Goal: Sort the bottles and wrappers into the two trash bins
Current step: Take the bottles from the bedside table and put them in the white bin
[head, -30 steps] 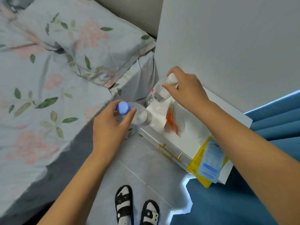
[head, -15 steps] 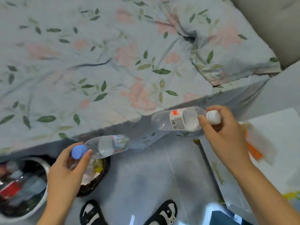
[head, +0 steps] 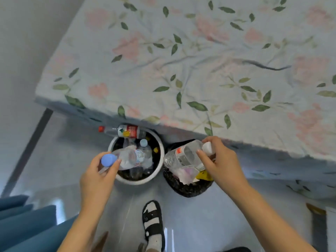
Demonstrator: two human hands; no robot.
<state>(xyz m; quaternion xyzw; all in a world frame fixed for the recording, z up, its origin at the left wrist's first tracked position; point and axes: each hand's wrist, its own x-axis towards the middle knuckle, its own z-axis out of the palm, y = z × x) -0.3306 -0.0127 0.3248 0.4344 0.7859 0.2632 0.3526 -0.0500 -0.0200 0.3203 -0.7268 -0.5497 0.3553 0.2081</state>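
My left hand (head: 99, 180) grips a clear bottle with a blue cap (head: 127, 158) by its neck, holding it over the white-rimmed bin (head: 138, 181), which holds several bottles. My right hand (head: 221, 165) grips a clear bottle with a white cap (head: 183, 156) by its neck, above the black bin (head: 187, 190). That bin holds white, pink and yellow wrappers (head: 189, 174). A red-capped bottle (head: 123, 131) lies across the far rim of the white bin.
A bed with a floral sheet (head: 190, 60) fills the top, its edge just behind both bins. A blue curtain (head: 23, 220) hangs at lower left. My sandalled foot (head: 153, 220) stands on the grey floor below the bins.
The view has swung left from the white cabinet to the two bins. Both hands carried their bottles along and now hold them over the bins.
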